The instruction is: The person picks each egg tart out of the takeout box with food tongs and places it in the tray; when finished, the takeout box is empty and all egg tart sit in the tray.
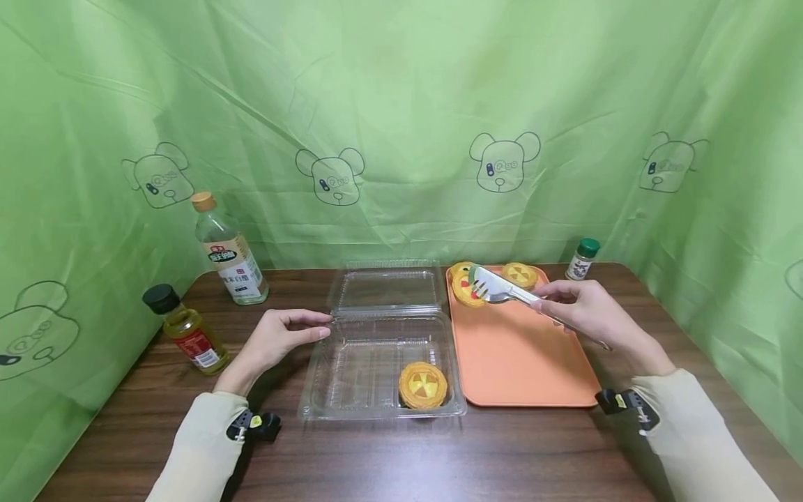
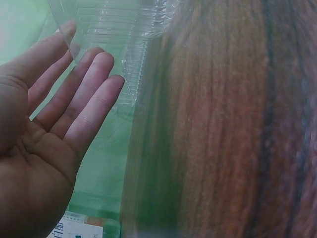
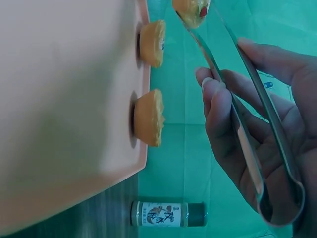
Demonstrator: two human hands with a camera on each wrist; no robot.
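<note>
My left hand [image 1: 279, 341] is at the left edge of a clear plastic clamshell box [image 1: 357, 376], its fingers fairly straight and touching the rim near the hinge. The box stands with its lid raised back, and one egg tart [image 1: 423, 385] sits in its front right corner. My right hand [image 1: 583, 310] holds metal tongs [image 1: 502, 287]. Between the tongs' tips is an egg tart with red bits [image 3: 190, 11], raised above the far left of an orange tray [image 1: 521, 362]. Two more egg tarts, one nearer [image 3: 148, 118] and one farther [image 3: 152, 43], rest on the tray.
A white vinegar bottle [image 1: 235, 268] and a shorter oil bottle [image 1: 191, 338] with a black cap stand at the left. Behind the tray on the right is a small green-capped shaker [image 1: 582, 259]. Green curtain [image 1: 408, 104] hangs around the wooden table [image 1: 376, 460].
</note>
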